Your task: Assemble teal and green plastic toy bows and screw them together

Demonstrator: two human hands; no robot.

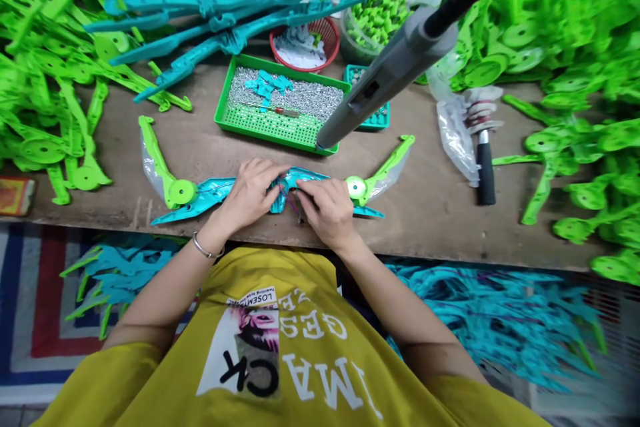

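A blue plastic bow-shaped body (213,195) lies across the table near its front edge, with a green arm (181,192) at its left end and another green arm (357,189) at its right. My left hand (253,190) rests on the body just left of its middle, thumb and fingers closed on it. On the right side of the middle, my right hand (327,207) has its fingers pinched at the body's inner edge, beside thin dark wires (295,203). Whatever sits between the right fingertips is too small to make out.
Behind the hands is a green tray (280,130) of screws. A grey driver (390,73) hangs over its right end. Green parts (45,147) are heaped at both sides, blue parts (200,0) at the back. A black-handled tool (485,170) lies right.
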